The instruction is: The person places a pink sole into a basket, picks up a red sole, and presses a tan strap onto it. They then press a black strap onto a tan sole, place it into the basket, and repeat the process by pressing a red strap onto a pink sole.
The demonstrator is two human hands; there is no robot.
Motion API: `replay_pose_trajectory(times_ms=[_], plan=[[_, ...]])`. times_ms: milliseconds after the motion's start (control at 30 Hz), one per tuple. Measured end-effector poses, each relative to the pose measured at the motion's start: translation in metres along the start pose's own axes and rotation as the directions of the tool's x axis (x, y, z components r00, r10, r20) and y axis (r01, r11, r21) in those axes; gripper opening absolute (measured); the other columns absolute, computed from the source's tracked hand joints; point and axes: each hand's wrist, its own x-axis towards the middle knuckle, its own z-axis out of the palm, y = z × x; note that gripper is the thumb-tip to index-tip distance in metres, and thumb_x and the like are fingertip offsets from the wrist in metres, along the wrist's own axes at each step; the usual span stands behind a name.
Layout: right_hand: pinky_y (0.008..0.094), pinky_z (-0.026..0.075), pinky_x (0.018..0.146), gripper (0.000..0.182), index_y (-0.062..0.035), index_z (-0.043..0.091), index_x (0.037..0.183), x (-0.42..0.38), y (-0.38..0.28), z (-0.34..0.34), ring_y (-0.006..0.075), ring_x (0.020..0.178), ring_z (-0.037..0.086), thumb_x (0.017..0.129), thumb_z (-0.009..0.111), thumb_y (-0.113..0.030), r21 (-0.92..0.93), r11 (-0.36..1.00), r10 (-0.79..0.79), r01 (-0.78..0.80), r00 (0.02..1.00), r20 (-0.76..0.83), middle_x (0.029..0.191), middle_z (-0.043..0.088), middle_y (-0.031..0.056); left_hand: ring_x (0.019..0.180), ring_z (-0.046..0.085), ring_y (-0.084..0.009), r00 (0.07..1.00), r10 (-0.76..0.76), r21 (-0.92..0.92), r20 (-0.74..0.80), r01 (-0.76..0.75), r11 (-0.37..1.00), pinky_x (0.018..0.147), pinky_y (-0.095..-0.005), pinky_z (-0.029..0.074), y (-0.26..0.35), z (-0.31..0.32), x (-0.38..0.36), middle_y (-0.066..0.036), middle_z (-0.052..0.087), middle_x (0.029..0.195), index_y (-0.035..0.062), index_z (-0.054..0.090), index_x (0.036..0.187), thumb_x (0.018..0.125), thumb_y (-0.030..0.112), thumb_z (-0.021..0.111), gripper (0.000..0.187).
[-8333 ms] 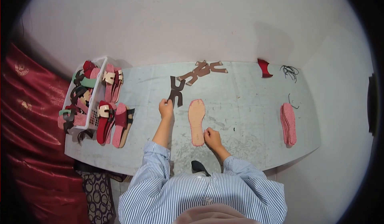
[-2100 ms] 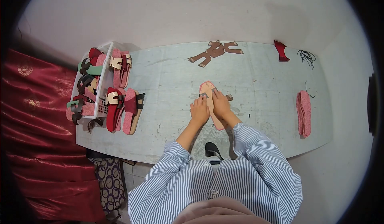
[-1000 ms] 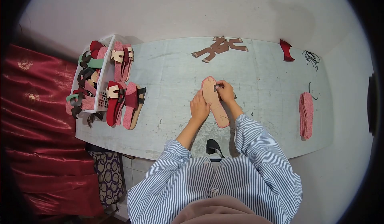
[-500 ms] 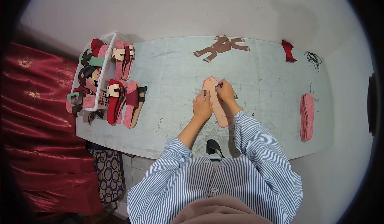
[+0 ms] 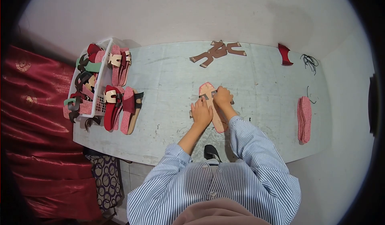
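A tan sandal sole point(image 5: 219, 124) with a pink edge lies on the table in front of me, its toe end pointing away. Dark strap ends are folded over its two sides near the toe, the left strap end point(image 5: 203, 97) and the right strap end point(image 5: 214, 93). My left hand point(image 5: 201, 112) rests along the sole's left side, fingers stretched out and touching the left strap end. On the right edge, my right hand point(image 5: 223, 99) is closed in a pinch at the right strap end. The strap's middle is mostly hidden under the sole and hands.
At the left, a white basket point(image 5: 103, 70) holds sandals and straps, with finished sandals point(image 5: 127, 111) beside it. Brown strap pieces point(image 5: 218, 51) lie at the back. Toward the right are a red strap piece point(image 5: 285, 55), black cords point(image 5: 309, 63) and stacked pink soles point(image 5: 304, 120).
My left fingers have drawn closer together at the left strap end. My right hand stays pinched at the sole's right edge. The whole view has shifted slightly.
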Motion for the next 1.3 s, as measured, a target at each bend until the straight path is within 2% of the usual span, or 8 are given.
replay_pose_trajectory(times_ms=[33, 133, 267, 567, 667, 733, 1000, 1300], plan=[[0.0483, 0.041, 0.076, 0.037, -0.0083, 0.055, 0.101, -0.001, -0.003, -0.002, 0.0277, 0.096, 0.054, 0.074, 0.062, -0.034, -0.17, 0.985, 0.01, -0.004, 0.999, 0.032, 0.1, 0.057, 0.0106, 0.105, 0.042, -0.0296, 1.0, 0.022, -0.02, -0.003, -0.022, 1.0, 0.09, -0.052, 0.026, -0.003, 0.0, -0.001, -0.018, 0.042, 0.115, -0.0056, 0.039, 0.121, 0.075, 0.028, 0.055, 0.059], [0.0532, 0.039, 0.076, 0.042, -0.0093, 0.053, 0.105, -0.001, -0.008, -0.001, 0.0289, 0.103, 0.049, 0.076, 0.06, -0.038, -0.264, 0.964, 0.045, -0.031, 0.998, 0.048, 0.106, 0.053, 0.0099, 0.104, 0.044, -0.0274, 0.999, 0.042, -0.008, 0.034, -0.041, 0.999, 0.091, -0.053, 0.026, 0.0, -0.004, -0.002, -0.015, 0.044, 0.114, -0.0057, 0.042, 0.119, 0.073, 0.026, 0.055, 0.057], [0.0587, 0.034, 0.08, 0.04, -0.0107, 0.052, 0.109, 0.001, -0.011, -0.008, 0.0296, 0.109, 0.044, 0.077, 0.059, -0.034, -0.201, 0.976, 0.113, -0.084, 0.984, 0.137, 0.115, 0.048, 0.0118, 0.103, 0.043, -0.0262, 0.985, 0.005, 0.079, 0.172, -0.019, 0.997, 0.09, -0.0542, 0.026, 0.007, -0.014, -0.001, -0.012, 0.044, 0.116, -0.0039, 0.043, 0.12, 0.072, 0.027, 0.056, 0.058], [0.0477, 0.043, 0.076, 0.044, -0.0081, 0.054, 0.104, -0.004, -0.009, -0.011, 0.0286, 0.103, 0.049, 0.074, 0.062, -0.039, -0.233, 0.97, 0.086, -0.071, 0.995, 0.056, 0.107, 0.051, 0.0119, 0.109, 0.035, -0.0264, 0.894, -0.187, 0.145, 0.408, 0.138, 0.98, 0.076, -0.0614, 0.034, 0.02, -0.035, 0.006, -0.004, 0.031, 0.129, 0.0041, 0.035, 0.128, 0.073, 0.03, 0.055, 0.064], [0.0413, 0.046, 0.074, 0.032, -0.0082, 0.056, 0.101, 0.003, -0.008, 0.005, 0.0277, 0.095, 0.054, 0.077, 0.06, -0.028, -0.201, 0.979, 0.052, -0.041, 0.997, 0.049, 0.105, 0.051, 0.0129, 0.109, 0.035, -0.0269, 0.875, -0.206, 0.144, 0.437, 0.158, 0.977, 0.076, -0.0593, 0.035, 0.02, -0.037, 0.008, -0.004, 0.03, 0.129, 0.0053, 0.033, 0.13, 0.072, 0.03, 0.055, 0.066], [0.0341, 0.049, 0.069, 0.026, -0.0061, 0.057, 0.098, 0.007, -0.008, 0.01, 0.0274, 0.087, 0.058, 0.076, 0.059, -0.021, -0.236, 0.972, 0.004, -0.006, 1.0, -0.01, 0.1, 0.054, 0.0145, 0.108, 0.036, -0.0272, 0.88, -0.199, 0.158, 0.43, 0.144, 0.977, 0.076, -0.0579, 0.036, 0.021, -0.037, 0.01, -0.004, 0.031, 0.129, 0.0044, 0.035, 0.128, 0.072, 0.03, 0.055, 0.065], [0.0363, 0.049, 0.071, 0.028, 0.0013, 0.052, 0.099, 0.001, -0.01, 0.001, 0.0307, 0.087, 0.06, 0.077, 0.055, -0.015, -0.06, 0.998, 0.039, -0.035, 0.998, 0.056, 0.1, 0.055, 0.0203, 0.106, 0.038, -0.0284, 0.882, -0.175, 0.094, 0.438, 0.148, 0.984, 0.076, -0.0537, 0.039, 0.036, -0.034, 0.024, -0.009, 0.037, 0.121, -0.0037, 0.044, 0.116, 0.07, 0.025, 0.058, 0.057], [0.0421, 0.047, 0.074, 0.044, 0.0054, 0.047, 0.099, -0.004, -0.004, 0.001, 0.0372, 0.088, 0.058, 0.07, 0.063, -0.024, 0.201, 0.976, 0.066, -0.087, 0.992, 0.11, 0.093, 0.058, 0.0253, 0.099, 0.044, -0.0358, 0.984, -0.11, -0.336, 0.141, 0.152, 0.93, 0.083, -0.0432, 0.039, 0.02, -0.016, 0.021, -0.02, 0.04, 0.113, -0.0088, 0.044, 0.108, 0.068, 0.009, 0.054, 0.045]])
